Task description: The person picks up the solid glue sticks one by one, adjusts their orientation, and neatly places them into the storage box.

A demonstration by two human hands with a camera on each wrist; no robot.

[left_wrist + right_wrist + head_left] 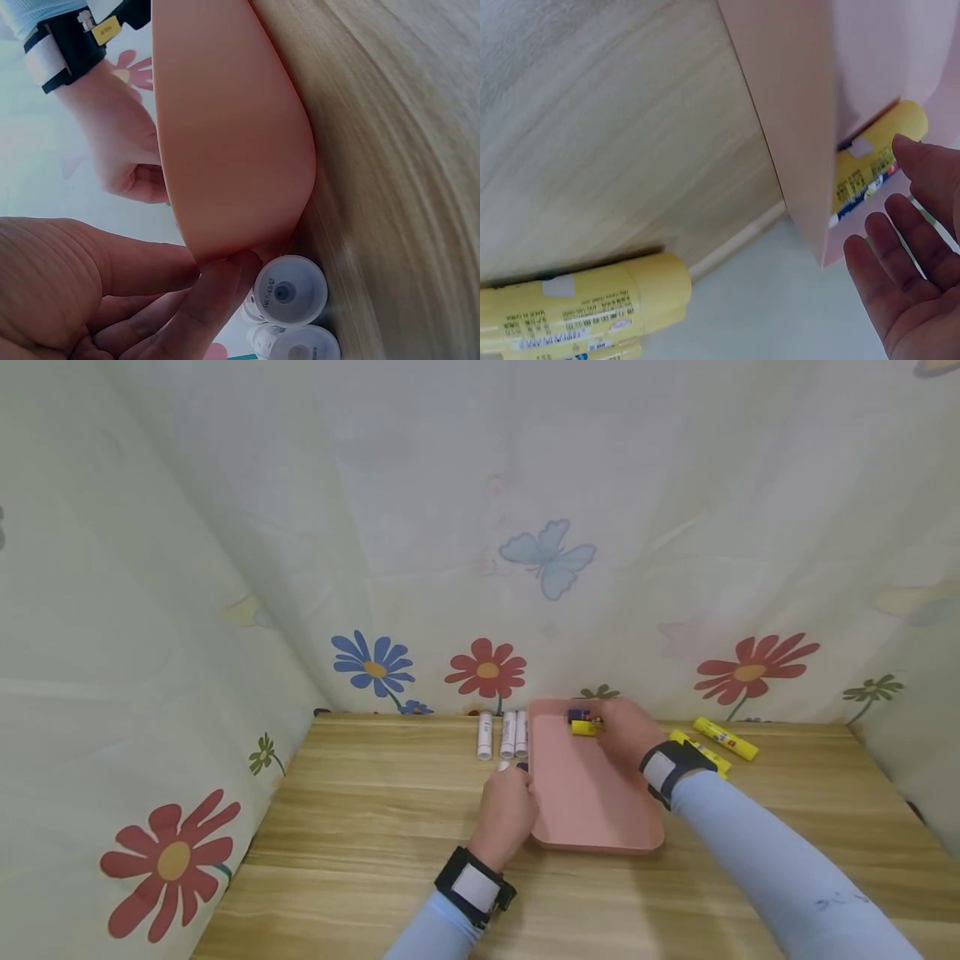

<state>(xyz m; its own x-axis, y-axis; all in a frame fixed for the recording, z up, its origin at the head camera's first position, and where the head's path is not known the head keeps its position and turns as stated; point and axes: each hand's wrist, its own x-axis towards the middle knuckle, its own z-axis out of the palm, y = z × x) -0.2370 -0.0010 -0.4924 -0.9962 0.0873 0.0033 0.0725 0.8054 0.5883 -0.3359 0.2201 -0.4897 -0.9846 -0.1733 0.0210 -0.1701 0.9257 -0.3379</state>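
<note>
left hand (507, 815) pinches the pink tray (588, 814); right hand (628, 731), loosely spread, empty beside a yellow tube (871, 157), likely light, stiff, slick: grasp mid-barrel.

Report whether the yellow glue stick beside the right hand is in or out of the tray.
In: the yellow glue stick shows within the walls of the pink tray.

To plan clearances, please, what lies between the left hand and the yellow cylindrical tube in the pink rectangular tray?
Only a bare stretch of tray, in the head view.
</note>
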